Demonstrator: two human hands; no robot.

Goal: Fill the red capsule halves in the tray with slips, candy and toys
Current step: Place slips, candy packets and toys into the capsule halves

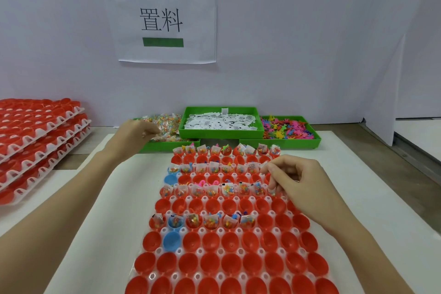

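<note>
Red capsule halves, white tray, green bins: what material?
Red capsule halves: likely moulded plastic, glossy, with highlights on the curved walls. White tray: seems thin translucent plastic, formed with holes between the cups. Green bins: rigid opaque plastic by the look, smooth walls and straight rims.

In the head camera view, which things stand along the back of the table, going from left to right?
Stack of red capsule trays → candy bin, left hand at it → slips bin → toys bin.
</note>
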